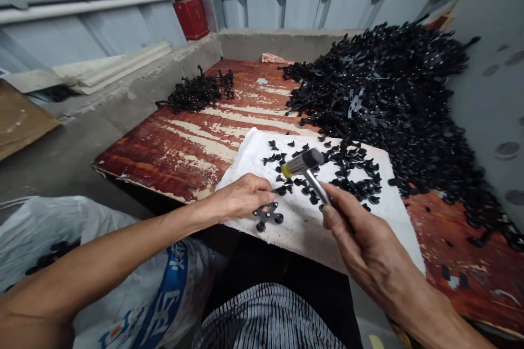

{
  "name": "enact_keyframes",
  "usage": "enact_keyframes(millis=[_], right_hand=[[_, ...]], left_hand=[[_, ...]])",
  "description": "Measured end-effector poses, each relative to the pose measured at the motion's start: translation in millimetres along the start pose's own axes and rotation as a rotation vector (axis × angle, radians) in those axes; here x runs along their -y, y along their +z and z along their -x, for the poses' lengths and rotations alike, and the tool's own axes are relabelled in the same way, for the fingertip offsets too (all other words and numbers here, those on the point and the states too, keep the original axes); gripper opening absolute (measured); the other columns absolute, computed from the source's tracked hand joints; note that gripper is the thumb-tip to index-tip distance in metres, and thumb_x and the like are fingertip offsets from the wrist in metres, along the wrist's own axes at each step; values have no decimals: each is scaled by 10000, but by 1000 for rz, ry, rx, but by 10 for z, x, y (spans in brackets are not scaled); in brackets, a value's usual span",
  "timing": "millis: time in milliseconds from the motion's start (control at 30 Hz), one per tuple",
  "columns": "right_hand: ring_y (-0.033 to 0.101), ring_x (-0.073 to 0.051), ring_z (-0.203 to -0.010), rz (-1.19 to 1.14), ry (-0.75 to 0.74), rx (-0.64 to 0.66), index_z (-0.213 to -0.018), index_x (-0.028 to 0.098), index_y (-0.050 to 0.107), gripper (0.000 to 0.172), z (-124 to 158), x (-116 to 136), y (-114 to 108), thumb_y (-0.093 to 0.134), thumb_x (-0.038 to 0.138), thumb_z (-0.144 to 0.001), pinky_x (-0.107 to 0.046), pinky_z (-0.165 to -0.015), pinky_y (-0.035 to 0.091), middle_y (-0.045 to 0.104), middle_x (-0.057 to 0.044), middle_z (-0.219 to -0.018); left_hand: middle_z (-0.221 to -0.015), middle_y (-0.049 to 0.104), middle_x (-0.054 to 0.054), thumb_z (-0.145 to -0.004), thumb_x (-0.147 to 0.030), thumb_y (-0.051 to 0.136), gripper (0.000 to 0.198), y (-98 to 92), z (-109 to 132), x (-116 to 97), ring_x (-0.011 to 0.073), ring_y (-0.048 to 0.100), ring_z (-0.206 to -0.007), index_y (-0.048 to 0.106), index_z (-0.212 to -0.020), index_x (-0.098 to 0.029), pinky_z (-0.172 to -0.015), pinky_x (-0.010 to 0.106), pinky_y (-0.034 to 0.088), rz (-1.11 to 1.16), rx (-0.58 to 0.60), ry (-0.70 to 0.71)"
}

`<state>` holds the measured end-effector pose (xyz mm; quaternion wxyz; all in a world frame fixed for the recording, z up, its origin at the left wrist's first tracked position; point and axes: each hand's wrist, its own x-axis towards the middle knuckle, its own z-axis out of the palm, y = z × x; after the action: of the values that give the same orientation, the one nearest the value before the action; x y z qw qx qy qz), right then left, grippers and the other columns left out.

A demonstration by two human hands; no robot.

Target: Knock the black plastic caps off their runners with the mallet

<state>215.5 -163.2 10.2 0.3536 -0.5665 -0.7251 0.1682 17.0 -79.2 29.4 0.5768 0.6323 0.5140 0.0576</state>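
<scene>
Lying near the close edge of a white sheet (301, 235): black bracket (268, 215), far end pinched in the left hand (249, 195). Right hand (364, 232) wrapped round a hammer (303, 162), head above scattered black studs (355, 170). Underneath, worn red-brown surface (164, 147); big heap of black parts (385, 98) at right.

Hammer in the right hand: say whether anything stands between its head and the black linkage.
The left hand overlaps the upper edge of the black linkage. Loose black pieces lie on the white sheet between linkage and hammer, whose head appears raised above them; nothing else visible is in the way.
</scene>
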Motion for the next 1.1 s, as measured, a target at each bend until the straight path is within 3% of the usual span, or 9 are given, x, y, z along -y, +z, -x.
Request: enact_keyframes(millis=[100, 200, 333, 433, 567, 767, 867, 1000, 1100], right_hand=[[579, -159, -607, -142, 141, 72, -1007, 175, 614, 250, -84, 46, 18, 499, 374, -908, -270, -557, 500, 627, -25, -730], [505, -142, -567, -330, 268, 221, -783, 203, 576, 255, -108, 40, 76, 548, 450, -839, -258, -507, 437, 549, 8, -644], [390, -112, -457, -507, 455, 211, -754, 223, 535, 286, -61, 21, 100, 540, 495, -844, -239, -409, 339, 423, 57, -554], [298, -99, -377, -553, 548, 120, -815, 237, 529, 260, -23, 6, 82, 535, 492, -863, -240, -350, 260, 348, 90, -499], [327, -107, -382, -589, 548, 49, -859, 234, 539, 242, 5, 11, 101, 562, 475, -862, -246, -351, 288, 373, 88, -492], [349, -101, -415, -644, 549, -72, -871, 231, 541, 295, 24, 27, 111, 624, 510, -820, -235, -345, 326, 394, 82, -544], [347, -100, -427, -642, 561, -116, -863, 232, 535, 311, 27, 5, 93, 639, 519, -805, -229, -346, 333, 397, 80, -555], [351, -97, -411, -612, 524, 10, -843, 224, 548, 266, 50, 37, 108, 584, 488, -845, -224, -341, 307, 397, 75, -535], [309, -89, -381, -610, 505, 119, -830, 227, 547, 229, 63, 116, 153, 551, 453, -868, -220, -327, 262, 369, 85, -511]], left_hand=[[-565, 485, -50, -866, -198, 505, 194, 51, 52, -25, 49, 393, -475, 536, -682, -141, -461, 186, 286, -83, 109, 169], [-568, 458, -55, -855, -228, 499, 175, 85, 103, -39, 62, 396, -496, 545, -707, -147, -471, 197, 284, -169, 188, 260], [-608, 494, -51, -867, -371, 543, 225, 27, 144, 57, 70, 434, -543, 593, -829, -155, -503, 189, 319, -85, -22, 300], [-754, 616, 5, -875, -510, 530, 359, -18, 170, 173, 93, 535, -628, 603, -884, -159, -519, 187, 380, 60, -163, 223], [-896, 678, 81, -878, -494, 551, 369, 57, 207, 203, 133, 645, -704, 593, -852, -128, -549, 218, 466, 357, -56, 61], [-804, 690, 84, -902, -302, 549, 182, 153, 267, 79, 164, 682, -663, 532, -851, -128, -594, 273, 506, 670, -137, -114], [-856, 701, 123, -893, -341, 547, 242, 154, 282, 93, 169, 676, -698, 584, -871, -103, -610, 279, 503, 660, -78, -111], [-929, 671, 80, -878, -407, 548, 287, 158, 243, 117, 147, 639, -775, 622, -883, -130, -608, 235, 455, 545, -65, 37], [-712, 570, -6, -883, -419, 527, 302, 154, 200, 90, 92, 521, -640, 588, -765, -147, -545, 200, 359, 273, -70, 156]])
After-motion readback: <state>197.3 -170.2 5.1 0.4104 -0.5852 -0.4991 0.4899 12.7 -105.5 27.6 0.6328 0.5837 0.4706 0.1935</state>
